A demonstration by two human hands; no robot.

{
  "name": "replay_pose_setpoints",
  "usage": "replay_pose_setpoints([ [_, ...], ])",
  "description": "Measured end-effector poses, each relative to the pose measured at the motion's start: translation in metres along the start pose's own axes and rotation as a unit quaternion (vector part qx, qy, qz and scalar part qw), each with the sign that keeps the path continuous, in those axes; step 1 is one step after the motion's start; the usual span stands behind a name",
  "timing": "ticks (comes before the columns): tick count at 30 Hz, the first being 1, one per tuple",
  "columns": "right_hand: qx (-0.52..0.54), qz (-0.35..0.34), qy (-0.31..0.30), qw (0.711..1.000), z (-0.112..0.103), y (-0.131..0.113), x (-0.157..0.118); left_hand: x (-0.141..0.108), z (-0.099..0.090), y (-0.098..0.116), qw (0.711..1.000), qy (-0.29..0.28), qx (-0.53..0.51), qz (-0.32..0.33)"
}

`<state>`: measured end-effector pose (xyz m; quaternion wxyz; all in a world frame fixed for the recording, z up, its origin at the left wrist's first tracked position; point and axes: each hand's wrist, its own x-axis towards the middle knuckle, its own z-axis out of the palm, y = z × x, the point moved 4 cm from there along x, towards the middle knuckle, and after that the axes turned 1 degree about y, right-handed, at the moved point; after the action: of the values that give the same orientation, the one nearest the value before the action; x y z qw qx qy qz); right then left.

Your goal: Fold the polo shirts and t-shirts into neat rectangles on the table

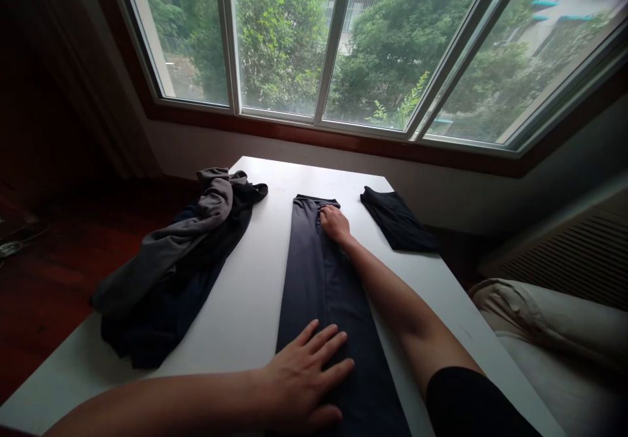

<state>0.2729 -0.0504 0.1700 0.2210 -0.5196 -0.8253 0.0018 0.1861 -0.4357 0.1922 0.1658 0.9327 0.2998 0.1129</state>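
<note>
A dark grey-blue pair of trousers lies lengthwise on the white table, its waistband at the far end. My left hand rests flat on the near part of the cloth, fingers spread. Near the waistband, my right hand is at the trousers' right edge by a pocket opening, its fingers bent together on the fabric.
A heap of grey and dark clothes hangs over the table's left side. A folded black garment lies at the right edge. Beyond the table is a window; pale bedding is at the right.
</note>
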Motion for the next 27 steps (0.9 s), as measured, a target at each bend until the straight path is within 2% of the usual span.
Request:
replay_pose_setpoints([
  [3, -0.007, -0.026, -0.082, 0.996, 0.014, 0.019, 0.008, 0.002, 0.002, 0.003, 1.0, -0.01, 0.0, -0.003],
  [6, -0.023, -0.009, -0.145, 0.989, 0.028, 0.032, 0.022, 0.003, -0.004, 0.009, 1.0, -0.015, 0.01, 0.008],
  [9, -0.033, 0.012, -0.182, 0.983, 0.039, 0.041, 0.038, 0.001, -0.008, 0.014, 0.999, -0.01, 0.035, 0.032],
  [12, -0.038, 0.035, -0.193, 0.98, 0.043, 0.047, 0.052, -0.003, 0.0, 0.02, 0.994, 0.005, 0.09, 0.058],
  [15, -0.039, 0.055, -0.186, 0.98, 0.043, 0.05, 0.058, -0.008, 0.017, 0.028, 0.98, 0.041, 0.169, 0.098],
  [18, -0.042, 0.046, -0.156, 0.986, 0.037, 0.047, 0.056, -0.011, 0.03, 0.033, 0.964, 0.072, 0.225, 0.124],
  [21, -0.051, 0.041, -0.062, 0.996, 0.025, 0.045, 0.05, -0.012, 0.034, 0.032, 0.959, 0.083, 0.242, 0.126],
  [24, -0.052, 0.107, 0.008, 0.993, 0.016, 0.055, 0.042, -0.012, 0.034, 0.031, 0.957, 0.09, 0.247, 0.125],
  [25, -0.051, 0.121, 0.007, 0.991, 0.016, 0.059, 0.041, -0.012, 0.034, 0.031, 0.956, 0.091, 0.249, 0.125],
  [27, -0.046, 0.107, -0.02, 0.993, 0.018, 0.066, 0.039, -0.012, 0.034, 0.032, 0.956, 0.092, 0.251, 0.124],
])
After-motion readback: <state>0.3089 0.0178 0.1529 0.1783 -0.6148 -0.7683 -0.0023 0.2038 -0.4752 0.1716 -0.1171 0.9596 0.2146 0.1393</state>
